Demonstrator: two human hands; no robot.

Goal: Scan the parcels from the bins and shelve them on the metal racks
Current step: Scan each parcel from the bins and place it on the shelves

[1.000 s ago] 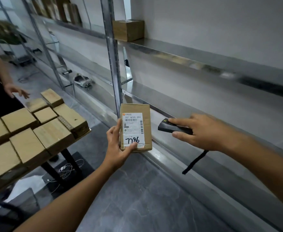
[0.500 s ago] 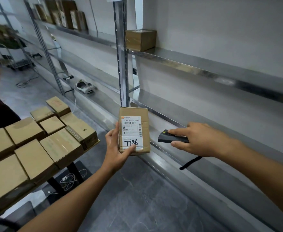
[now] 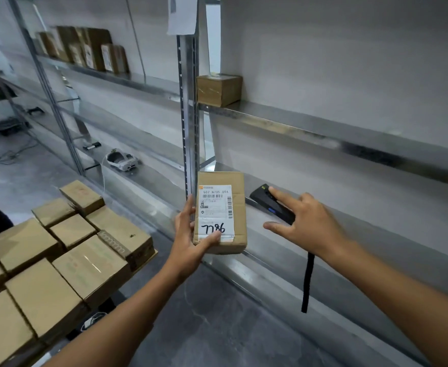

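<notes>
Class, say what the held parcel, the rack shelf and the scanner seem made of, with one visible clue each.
The parcel: matte brown cardboard, judging by folded edges; its label looks like paper. The rack shelf: bare metal, probably steel, with dull grey reflections. The scanner: likely plastic, smooth and black.

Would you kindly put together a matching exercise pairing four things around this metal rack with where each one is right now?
Things
1. brown cardboard parcel with a white label marked 7786
2. black handheld scanner
3. small brown taped cardboard box
4. white headset-like device

Places
A. on the upper metal shelf, right beside the upright post
B. held upright in the left hand
C. on the lower metal shelf, left of the post
D. on the lower shelf, under the right hand

Pairs: 1-B, 2-D, 3-A, 4-C
</notes>
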